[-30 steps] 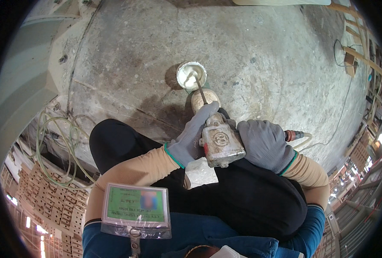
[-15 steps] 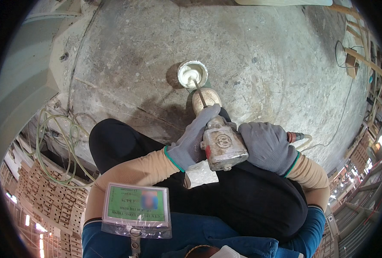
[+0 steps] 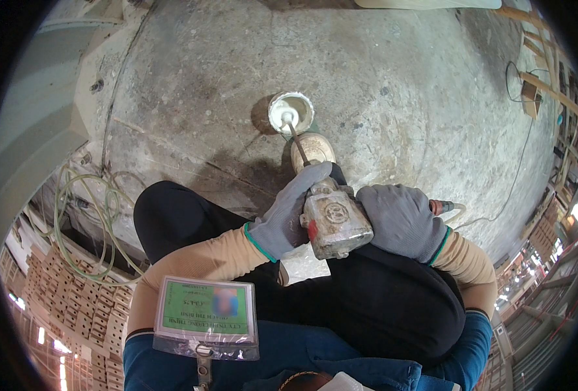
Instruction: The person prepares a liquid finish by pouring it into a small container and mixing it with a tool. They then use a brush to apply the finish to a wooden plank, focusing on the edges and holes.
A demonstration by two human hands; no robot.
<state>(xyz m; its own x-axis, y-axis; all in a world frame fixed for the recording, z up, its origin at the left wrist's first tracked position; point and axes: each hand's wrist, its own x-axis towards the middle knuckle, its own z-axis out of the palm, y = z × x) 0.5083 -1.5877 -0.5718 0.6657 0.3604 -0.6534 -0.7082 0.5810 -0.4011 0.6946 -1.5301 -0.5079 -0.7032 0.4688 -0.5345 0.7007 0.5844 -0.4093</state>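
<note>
Both gloved hands, left hand and right hand, grip the drill to steady its rod in the white cup on the floor.

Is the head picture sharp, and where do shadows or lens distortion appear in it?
In the head view, the middle is sharp: the left hand, the right hand and the metal power tool look crisp. A soft shadow lies left of the white cup on the concrete floor. Straight edges bend near the dark round rim; the badge is partly blurred.
</note>
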